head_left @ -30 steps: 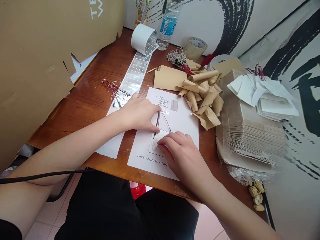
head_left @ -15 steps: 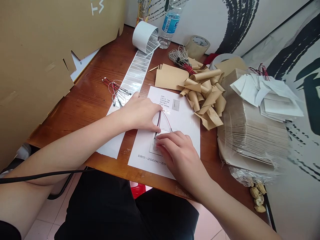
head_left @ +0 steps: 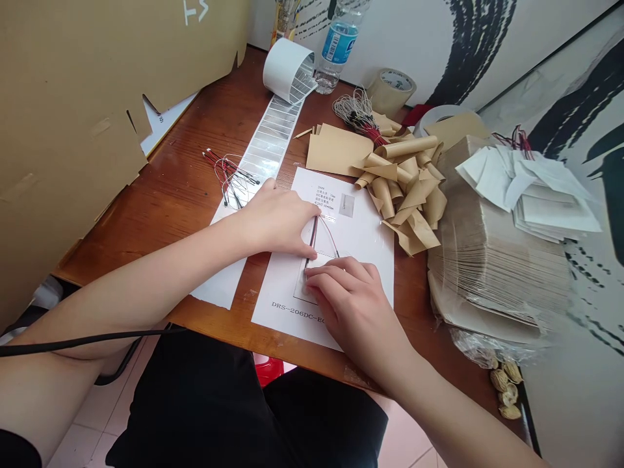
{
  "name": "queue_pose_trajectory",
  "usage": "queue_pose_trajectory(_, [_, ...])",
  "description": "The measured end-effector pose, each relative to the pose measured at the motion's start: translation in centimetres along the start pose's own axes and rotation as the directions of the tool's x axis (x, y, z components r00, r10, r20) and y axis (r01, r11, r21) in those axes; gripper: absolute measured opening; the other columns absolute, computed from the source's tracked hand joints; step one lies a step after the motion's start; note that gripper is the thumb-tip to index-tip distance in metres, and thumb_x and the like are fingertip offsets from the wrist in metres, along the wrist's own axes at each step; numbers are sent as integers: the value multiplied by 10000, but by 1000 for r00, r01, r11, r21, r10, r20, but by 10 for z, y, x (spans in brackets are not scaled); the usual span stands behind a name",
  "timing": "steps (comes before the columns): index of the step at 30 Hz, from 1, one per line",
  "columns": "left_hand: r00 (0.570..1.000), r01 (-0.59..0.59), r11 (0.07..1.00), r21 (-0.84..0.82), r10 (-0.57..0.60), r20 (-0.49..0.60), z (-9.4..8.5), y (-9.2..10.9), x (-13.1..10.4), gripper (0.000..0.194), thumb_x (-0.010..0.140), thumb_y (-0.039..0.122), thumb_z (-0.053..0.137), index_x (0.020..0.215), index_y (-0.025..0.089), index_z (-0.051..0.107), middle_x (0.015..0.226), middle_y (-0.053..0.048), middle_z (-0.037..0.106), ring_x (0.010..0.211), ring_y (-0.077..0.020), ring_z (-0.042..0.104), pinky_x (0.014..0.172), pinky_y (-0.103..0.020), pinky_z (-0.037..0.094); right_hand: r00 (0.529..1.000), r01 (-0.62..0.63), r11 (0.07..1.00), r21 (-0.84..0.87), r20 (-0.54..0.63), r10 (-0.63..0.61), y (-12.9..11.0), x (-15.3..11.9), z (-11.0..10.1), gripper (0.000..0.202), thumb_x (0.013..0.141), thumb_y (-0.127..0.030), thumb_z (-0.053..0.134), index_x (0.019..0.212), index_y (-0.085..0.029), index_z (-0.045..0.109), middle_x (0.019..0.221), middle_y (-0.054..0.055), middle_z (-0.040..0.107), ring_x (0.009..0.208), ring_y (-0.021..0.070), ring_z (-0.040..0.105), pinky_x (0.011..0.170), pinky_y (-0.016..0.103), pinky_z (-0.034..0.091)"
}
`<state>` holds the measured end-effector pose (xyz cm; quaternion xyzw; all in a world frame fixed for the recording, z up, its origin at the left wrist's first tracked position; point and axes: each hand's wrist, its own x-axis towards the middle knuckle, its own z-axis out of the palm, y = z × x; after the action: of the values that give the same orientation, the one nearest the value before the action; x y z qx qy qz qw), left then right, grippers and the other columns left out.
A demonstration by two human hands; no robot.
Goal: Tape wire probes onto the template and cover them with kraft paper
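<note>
My left hand (head_left: 281, 220) lies over the printed sheet (head_left: 287, 279), thumb and forefinger spread, tips at a thin dark and red wire lead (head_left: 327, 226). The lead makes a loop on the sheet, one dark strand running down past the thumb. My right hand (head_left: 348, 292) is bent over a rectangle drawn on the sheet, fingers pressed together at a small pale piece by the lead's lower end. What those fingertips hold is mostly hidden. Left of the sheet, a bunch of red and black wire leads (head_left: 231, 175) rests on a strip of silver labels (head_left: 266, 146).
A label roll (head_left: 287, 68), a water bottle (head_left: 338, 49) and a tape roll (head_left: 391, 91) stand at the back. Curled brown paper pieces (head_left: 409, 188) lie right of the sheet. Beyond are a wrapped cardboard stack (head_left: 468, 227) with white papers (head_left: 546, 201) and a large cardboard box (head_left: 97, 117) at left.
The view has shifted slightly, moving the scene a little to the right. Both hands keep almost the same place on the sheet; the right fingers have barely moved.
</note>
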<state>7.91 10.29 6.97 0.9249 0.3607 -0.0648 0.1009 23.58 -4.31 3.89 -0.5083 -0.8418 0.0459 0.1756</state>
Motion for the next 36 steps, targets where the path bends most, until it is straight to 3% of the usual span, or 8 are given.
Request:
queue_pose_trajectory(13, [1000, 1, 1000, 4, -1, 2, 0, 1, 0, 639, 834, 654, 639, 1331, 254, 681, 1103, -114, 784, 1102, -338, 686, 1026, -490, 352, 996, 78, 994, -80, 51, -74, 1, 0, -2, 243, 978, 5, 513, 925, -185, 655, 1079, 62, 786, 987, 237, 601, 802, 373, 376])
queue_pose_trajectory(23, [999, -27, 1000, -1, 27, 17, -1, -1, -3, 642, 892, 660, 547, 1357, 233, 663, 1135, -135, 782, 1119, -354, 681, 1016, -504, 340, 995, 89, 990, -106, 61, -83, 1, 0, -1, 187, 1000, -43, 543, 932, -176, 657, 1013, 65, 778, 954, 226, 591, 794, 366, 363])
queue_pose_trajectory(28, [1000, -14, 1000, -15, 14, 27, -1, -1, -3, 734, 783, 701, 664, 1357, 244, 654, 1147, -125, 778, 1131, -346, 671, 1021, -487, 345, 994, 90, 990, -110, 74, -82, 2, 1, 0, 182, 1002, -47, 543, 964, -176, 666, 1029, 71, 777, 952, 226, 586, 791, 368, 352])
queue_pose_trajectory(36, [1000, 28, 994, -107, -28, 8, 2, -1, -1, 855, 738, 646, 744, 1454, 207, 583, 1227, -125, 760, 1177, -351, 658, 1052, -500, 343, 992, 85, 989, -120, 103, -73, 2, 1, -2, 166, 1002, -52, 546, 988, -156, 674, 1061, 82, 773, 964, 239, 576, 798, 377, 357])
